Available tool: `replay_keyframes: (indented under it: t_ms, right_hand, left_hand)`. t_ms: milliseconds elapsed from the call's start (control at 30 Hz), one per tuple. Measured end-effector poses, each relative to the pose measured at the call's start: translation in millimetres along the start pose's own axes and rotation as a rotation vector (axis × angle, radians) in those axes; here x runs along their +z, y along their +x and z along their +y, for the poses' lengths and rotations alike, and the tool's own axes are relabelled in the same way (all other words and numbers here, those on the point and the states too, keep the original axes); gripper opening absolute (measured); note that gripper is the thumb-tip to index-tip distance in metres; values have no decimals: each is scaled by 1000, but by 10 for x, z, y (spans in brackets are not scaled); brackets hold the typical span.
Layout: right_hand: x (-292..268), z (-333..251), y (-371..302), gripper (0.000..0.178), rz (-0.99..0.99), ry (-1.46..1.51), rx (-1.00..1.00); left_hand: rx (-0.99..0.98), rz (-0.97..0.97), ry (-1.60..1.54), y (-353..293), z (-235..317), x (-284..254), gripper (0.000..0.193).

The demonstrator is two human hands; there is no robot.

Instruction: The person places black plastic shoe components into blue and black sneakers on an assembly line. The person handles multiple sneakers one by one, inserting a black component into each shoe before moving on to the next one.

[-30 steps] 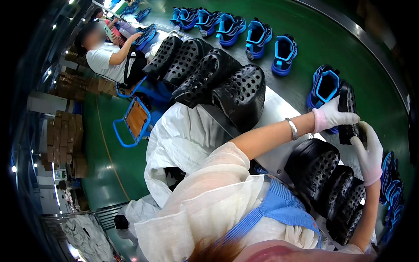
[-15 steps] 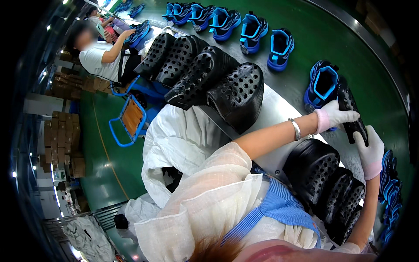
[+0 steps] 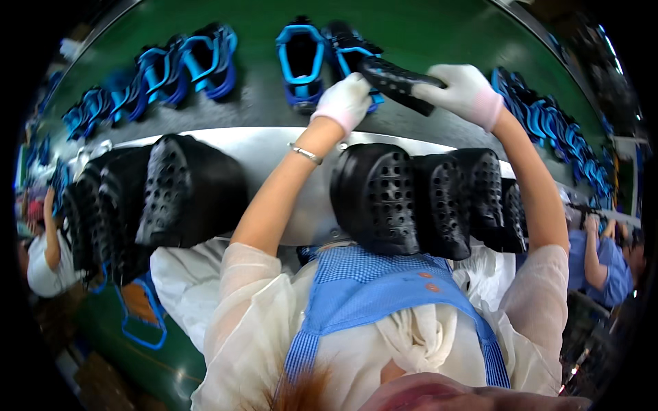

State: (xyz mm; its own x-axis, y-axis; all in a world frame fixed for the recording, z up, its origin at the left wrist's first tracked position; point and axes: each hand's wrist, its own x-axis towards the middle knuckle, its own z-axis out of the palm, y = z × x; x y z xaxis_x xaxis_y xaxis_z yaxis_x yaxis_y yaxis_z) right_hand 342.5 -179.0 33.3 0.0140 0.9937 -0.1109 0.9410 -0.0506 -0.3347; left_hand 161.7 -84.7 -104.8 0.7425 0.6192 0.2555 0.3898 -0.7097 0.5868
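Observation:
In my right hand (image 3: pixel 462 92), white-gloved, is a black perforated insole (image 3: pixel 394 77). Its far end lies over the opening of a black-and-blue sneaker (image 3: pixel 340 42). My left hand (image 3: pixel 345 103), also gloved, has its fingers closed at that sneaker's heel and collar; the hand partly hides the heel. Just left of it stands another sneaker (image 3: pixel 300 61), opening up. Nearer to me, one stack of black perforated insoles (image 3: pixel 391 198) sits between my forearms, and a second stack (image 3: pixel 168 192) lies left of my left arm.
A row of sneakers (image 3: pixel 205 61) runs off to the left on the green surface (image 3: pixel 260 34), with more sneakers (image 3: pixel 548 120) at the right. A metal ledge (image 3: pixel 274 137) lies under the stacks. People sit at both sides; a blue-framed chair (image 3: pixel 140 305) stands lower left.
My view has turned to the right, so the scene sits further left. The insole was between both hands; now my right hand holds it over the sneaker and my left is at the sneaker's heel.

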Motion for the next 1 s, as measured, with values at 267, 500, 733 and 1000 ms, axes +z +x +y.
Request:
replay_keyframes:
  t_ms: [267,500,733,1000]
  right_hand:
    - [-107,-28,494,55,-220,-81,81]
    - [73,-351,694,53,-131,-212,118]
    - [246,-473,673,53,-44,-226,198]
    - [648,-576,847,37,-80,-395,128]
  left_hand:
    - [-133,-131,12,45,100,-16,27]
    - [-63,-5,7,-50,-23,49,23]
    - [-119,-98,169,-26,92,15,20]
    - [-232,-102,98,42,116,15,25]
